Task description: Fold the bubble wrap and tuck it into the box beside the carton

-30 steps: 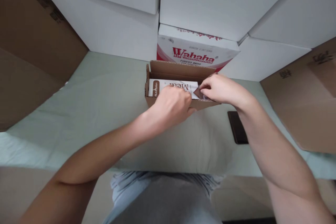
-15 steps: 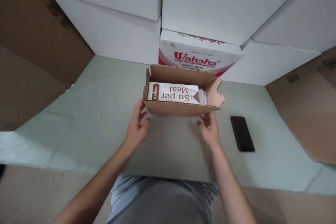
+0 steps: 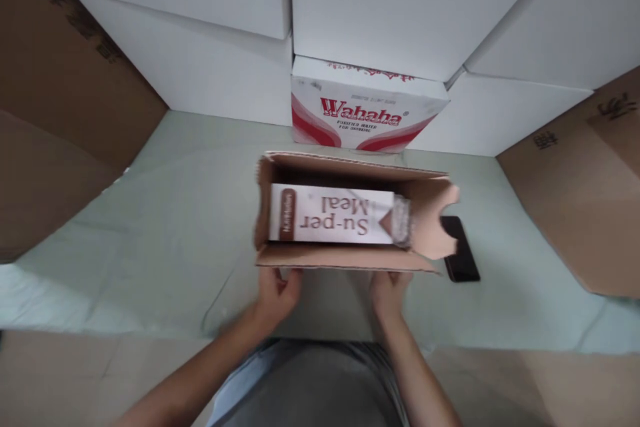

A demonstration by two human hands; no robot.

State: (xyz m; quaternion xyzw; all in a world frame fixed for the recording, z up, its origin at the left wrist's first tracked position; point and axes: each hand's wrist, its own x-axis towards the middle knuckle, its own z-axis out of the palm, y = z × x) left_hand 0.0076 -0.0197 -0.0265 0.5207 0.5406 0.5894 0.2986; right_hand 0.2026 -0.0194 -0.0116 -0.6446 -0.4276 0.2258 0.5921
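Observation:
A small brown cardboard box (image 3: 345,258) with its top open is held between my two hands over the green cloth. Inside it lies a white carton (image 3: 333,213) printed "Su-per Meal", which reads upside down from here. Crumpled bubble wrap (image 3: 401,220) fills the gap at the carton's right end. My left hand (image 3: 278,297) grips the near left lower part of the box, and my right hand (image 3: 390,295) grips the near right part. Most of the fingers are hidden beneath the box; both thumbs lie toward its near side.
A black phone (image 3: 465,259) lies right of the box, partly covered by its right flap. Behind stands a Wahaba-lettered water carton (image 3: 370,113) among white boxes (image 3: 220,67). Large brown cartons (image 3: 65,120) flank the green-covered table (image 3: 185,213) on both sides.
Both hands have brought the cardboard box nearer to me and up toward the camera, so it looks larger and its inside shows more. The box now overlaps the phone in view.

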